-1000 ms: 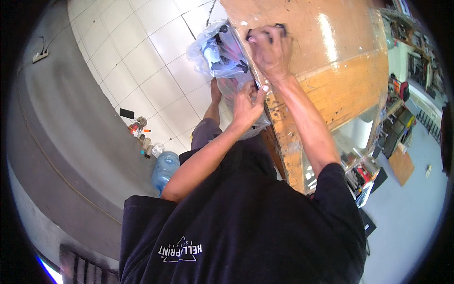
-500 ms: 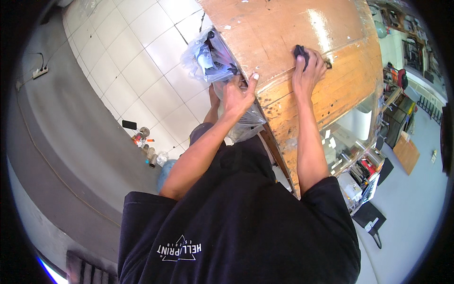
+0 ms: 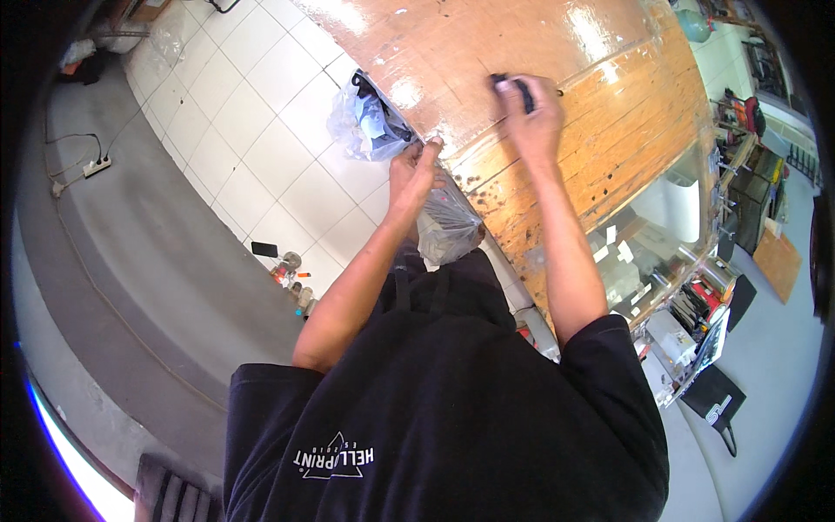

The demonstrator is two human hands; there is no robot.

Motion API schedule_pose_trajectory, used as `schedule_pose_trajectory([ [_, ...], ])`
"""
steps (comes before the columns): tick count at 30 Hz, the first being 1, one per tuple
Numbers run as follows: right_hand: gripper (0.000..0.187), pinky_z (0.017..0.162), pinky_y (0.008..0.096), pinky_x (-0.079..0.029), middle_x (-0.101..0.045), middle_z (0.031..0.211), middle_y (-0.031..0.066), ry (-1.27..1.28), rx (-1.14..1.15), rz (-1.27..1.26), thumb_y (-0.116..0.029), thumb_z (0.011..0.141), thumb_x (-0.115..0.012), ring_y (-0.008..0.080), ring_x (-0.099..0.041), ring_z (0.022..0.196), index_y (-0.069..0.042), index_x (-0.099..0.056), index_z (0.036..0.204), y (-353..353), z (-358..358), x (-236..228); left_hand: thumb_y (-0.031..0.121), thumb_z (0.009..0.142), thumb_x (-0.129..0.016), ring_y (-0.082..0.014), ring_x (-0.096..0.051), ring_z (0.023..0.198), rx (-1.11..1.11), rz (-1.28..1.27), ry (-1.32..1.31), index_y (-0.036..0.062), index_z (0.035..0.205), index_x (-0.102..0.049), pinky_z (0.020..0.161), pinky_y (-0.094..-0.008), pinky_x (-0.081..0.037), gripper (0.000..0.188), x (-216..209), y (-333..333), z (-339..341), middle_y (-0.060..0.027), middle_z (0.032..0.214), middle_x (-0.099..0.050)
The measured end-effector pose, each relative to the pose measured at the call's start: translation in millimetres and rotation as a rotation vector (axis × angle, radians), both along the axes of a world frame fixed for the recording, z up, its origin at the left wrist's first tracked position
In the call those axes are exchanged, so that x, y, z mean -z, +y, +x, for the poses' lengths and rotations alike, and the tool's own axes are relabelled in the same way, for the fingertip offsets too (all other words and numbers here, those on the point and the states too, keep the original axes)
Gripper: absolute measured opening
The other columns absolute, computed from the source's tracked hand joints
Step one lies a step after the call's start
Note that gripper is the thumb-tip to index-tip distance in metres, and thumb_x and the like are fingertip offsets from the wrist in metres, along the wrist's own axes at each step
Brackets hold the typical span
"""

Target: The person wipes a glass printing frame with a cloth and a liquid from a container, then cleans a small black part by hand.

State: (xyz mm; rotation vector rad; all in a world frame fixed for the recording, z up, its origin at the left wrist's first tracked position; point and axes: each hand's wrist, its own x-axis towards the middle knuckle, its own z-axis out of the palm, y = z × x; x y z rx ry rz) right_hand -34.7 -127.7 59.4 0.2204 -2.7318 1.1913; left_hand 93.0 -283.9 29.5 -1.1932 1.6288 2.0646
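My right hand, slightly blurred, is closed around a small black object against the tabletop. Whether that is a wad of cloth or a hard tool, I cannot tell. At the table's left edge, my left hand is closed on a clear plastic bag, its thumb up by the tabletop. Dark and pale blue scraps show inside the bag. Below the same hand hangs a greyish clear plastic bag; whether it joins the first is hidden by my fingers.
Bare wooden boards with dark spots border the shiny brown surface. A glass panel lies further right. On the tiled floor at left are a black phone-like slab and small items. A power strip rests on the grey ledge.
My right hand has slid left across the tabletop with the black object. My left hand stays at the table edge, its fingers shifted on the bag. The whole view has moved a little.
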Motion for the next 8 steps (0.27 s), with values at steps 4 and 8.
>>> schedule_pose_trajectory([
  [4,0.022,0.08,0.0377,-0.052,-0.067,0.099,0.0084,-0.018,-0.236,0.066,-0.015,0.076,-0.08,0.0262,-0.064,0.097,-0.011,-0.072,0.096,-15,30,4,0.042,0.091,-0.061,-0.0222,-0.066,0.073,-0.022,-0.023,-0.037,-0.0145,0.113,-0.064,0.057,-0.0335,-0.059,0.06,-4,5,-4,-0.0181,0.092,-0.066],
  [8,0.021,0.083,0.037,-0.052,-0.068,0.106,0.0116,-0.418,-0.374,0.075,-0.012,0.077,-0.08,0.0269,-0.065,0.102,-0.008,-0.073,0.096,-27,33,-24,0.04,0.091,-0.059,-0.0246,-0.067,0.074,-0.006,0.016,-0.108,-0.0104,0.114,-0.066,0.058,-0.0346,-0.06,0.056,3,0,-11,-0.0178,0.091,-0.066],
])
